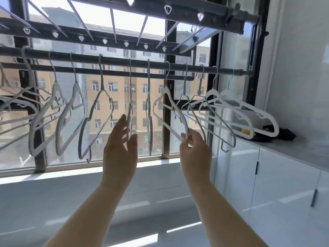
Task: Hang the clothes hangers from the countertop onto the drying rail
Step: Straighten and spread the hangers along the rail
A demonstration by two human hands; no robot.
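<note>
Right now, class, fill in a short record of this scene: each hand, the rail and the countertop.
left hand: open, fingers and thumb either side of an edge-on hanger; contact unclear
right hand: pinches the lower bar of a white hanger whose hook is over the rail
rail: a row of hangers hooked along it
countertop: holds a dark item with a yellow part
</note>
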